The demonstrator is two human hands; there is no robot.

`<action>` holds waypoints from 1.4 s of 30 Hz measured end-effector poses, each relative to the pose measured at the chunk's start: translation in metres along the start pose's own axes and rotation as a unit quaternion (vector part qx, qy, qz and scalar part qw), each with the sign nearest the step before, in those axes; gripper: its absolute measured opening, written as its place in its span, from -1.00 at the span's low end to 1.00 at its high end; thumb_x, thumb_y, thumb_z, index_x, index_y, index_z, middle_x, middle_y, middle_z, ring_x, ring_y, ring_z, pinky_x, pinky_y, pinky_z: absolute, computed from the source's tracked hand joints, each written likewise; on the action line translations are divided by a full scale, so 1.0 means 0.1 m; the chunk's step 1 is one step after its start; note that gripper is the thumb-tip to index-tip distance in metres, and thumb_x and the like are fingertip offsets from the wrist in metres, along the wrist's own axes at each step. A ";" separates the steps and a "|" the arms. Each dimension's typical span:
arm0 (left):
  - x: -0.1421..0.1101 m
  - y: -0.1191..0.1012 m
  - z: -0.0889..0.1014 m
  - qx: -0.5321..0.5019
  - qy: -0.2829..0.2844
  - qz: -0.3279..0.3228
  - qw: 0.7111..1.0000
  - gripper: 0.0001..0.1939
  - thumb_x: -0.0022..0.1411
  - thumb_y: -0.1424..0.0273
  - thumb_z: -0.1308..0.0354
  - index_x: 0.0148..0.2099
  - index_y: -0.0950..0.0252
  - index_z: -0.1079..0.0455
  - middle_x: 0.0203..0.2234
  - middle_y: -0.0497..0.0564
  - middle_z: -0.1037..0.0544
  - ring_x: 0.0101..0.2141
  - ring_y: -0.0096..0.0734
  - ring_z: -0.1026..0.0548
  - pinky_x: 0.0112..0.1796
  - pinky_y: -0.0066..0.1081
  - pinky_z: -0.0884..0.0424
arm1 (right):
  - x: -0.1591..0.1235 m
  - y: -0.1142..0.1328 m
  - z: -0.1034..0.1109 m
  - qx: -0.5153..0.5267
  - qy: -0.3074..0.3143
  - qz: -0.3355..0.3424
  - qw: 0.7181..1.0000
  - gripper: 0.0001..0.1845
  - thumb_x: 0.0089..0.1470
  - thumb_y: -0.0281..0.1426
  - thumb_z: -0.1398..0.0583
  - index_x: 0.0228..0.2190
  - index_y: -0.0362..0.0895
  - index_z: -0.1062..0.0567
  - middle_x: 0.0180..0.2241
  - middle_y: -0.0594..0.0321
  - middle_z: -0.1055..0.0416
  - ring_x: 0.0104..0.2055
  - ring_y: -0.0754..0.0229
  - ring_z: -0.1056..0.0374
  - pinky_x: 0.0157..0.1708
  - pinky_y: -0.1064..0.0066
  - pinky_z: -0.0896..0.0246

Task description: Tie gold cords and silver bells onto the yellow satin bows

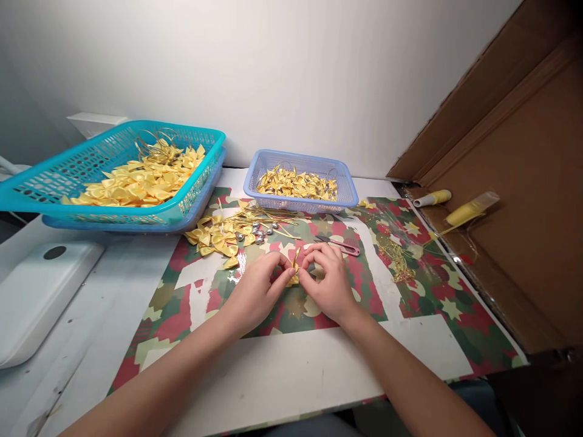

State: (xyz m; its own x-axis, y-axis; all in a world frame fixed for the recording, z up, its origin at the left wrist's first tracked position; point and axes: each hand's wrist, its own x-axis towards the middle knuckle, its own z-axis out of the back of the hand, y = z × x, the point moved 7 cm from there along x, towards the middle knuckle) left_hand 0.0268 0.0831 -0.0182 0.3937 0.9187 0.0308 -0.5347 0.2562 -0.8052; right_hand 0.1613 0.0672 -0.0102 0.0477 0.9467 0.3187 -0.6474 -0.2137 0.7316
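A small yellow piece (pixel 294 280) is held low over the middle of the mat (pixel 296 312), its gold loop (pixel 297 255) pointed upward. It is pinched between thumb and forefinger by the left hand (pixel 259 288); its other side is met by the nearly closed thumb and forefinger of the right hand (pixel 331 285). Both palms are left partly open, the other fingers curled, seemingly so that the piece can be steadied from 2 sides and the loop left uncovered. Whether a thread is also gripped cannot be told.

Loose petals (pixel 218 238), silver beads (pixel 259 234) and gold wires (pixel 277 215) are laid on the far left part of the mat, likely for easy reach. Pink snips (pixel 350 249) are set on the mat beyond the right hand. Yellow pieces are gathered in 2 baskets: the lilac basket (pixel 296 204) at the mat's far edge, the teal basket (pixel 194 189) off its far left corner, presumably to contain them. Thread scraps (pixel 397 262) are seen on the mat's right part.
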 end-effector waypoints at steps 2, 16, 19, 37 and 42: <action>0.00 0.00 0.00 -0.004 -0.002 -0.001 1.000 -0.78 0.29 0.26 0.03 -0.36 0.24 -0.30 -0.43 -0.03 -0.47 -0.38 -0.33 -0.38 -0.37 -0.38 -0.26 | 0.00 -0.02 0.01 0.000 -0.008 -0.007 1.000 -0.88 -0.06 -0.47 -0.20 -0.57 -0.06 -0.40 -0.27 0.24 -0.43 -0.11 0.06 -0.25 -0.05 0.16 -0.14; 0.00 0.14 0.05 -0.133 -0.044 0.070 0.988 -0.78 0.08 0.24 -0.21 -0.45 0.30 -0.44 -0.52 0.00 -0.55 -0.51 -0.42 -0.42 -0.50 -0.47 -0.29 | 0.00 0.02 0.01 0.015 -0.006 0.001 1.000 -0.87 -0.04 -0.48 -0.20 -0.56 -0.05 -0.43 -0.34 0.26 -0.46 -0.17 0.08 -0.29 -0.13 0.20 -0.17; -0.01 0.17 0.04 -0.140 -0.056 0.084 0.985 -0.77 0.05 0.23 -0.25 -0.45 0.30 -0.44 -0.55 -0.03 -0.53 -0.55 -0.47 -0.38 -0.55 -0.49 -0.24 | -0.01 0.03 0.01 0.019 -0.006 0.005 1.000 -0.87 -0.04 -0.49 -0.21 -0.56 -0.05 -0.43 -0.35 0.27 -0.47 -0.17 0.08 -0.29 -0.13 0.20 -0.17; -0.03 0.18 0.05 -0.184 -0.109 0.087 0.973 -0.77 0.04 0.27 -0.29 -0.36 0.29 -0.35 -0.48 -0.05 -0.51 -0.47 -0.44 -0.48 -0.47 -0.49 -0.36 | -0.03 0.07 -0.01 0.029 -0.024 0.052 0.998 -0.87 -0.03 -0.52 -0.19 -0.53 -0.07 -0.38 -0.41 0.31 -0.46 -0.25 0.15 -0.31 -0.18 0.26 -0.15; -0.03 0.18 0.04 -0.179 -0.105 0.089 0.974 -0.79 0.04 0.29 -0.28 -0.38 0.29 -0.33 -0.50 -0.06 -0.49 -0.47 -0.44 -0.47 -0.46 -0.49 -0.35 | -0.01 0.05 -0.04 0.071 -0.009 0.040 0.997 -0.85 -0.05 -0.50 -0.20 -0.56 -0.07 -0.35 -0.43 0.31 -0.45 -0.23 0.14 -0.30 -0.19 0.27 -0.17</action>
State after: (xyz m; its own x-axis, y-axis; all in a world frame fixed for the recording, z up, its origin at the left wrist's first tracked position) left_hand 0.0136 0.0862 -0.0305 0.1367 0.9899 -0.0375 -0.2714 0.0011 -0.9625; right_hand 0.1550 0.0659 -0.0087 0.0138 0.9211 0.3891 -0.5351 -0.3219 0.7811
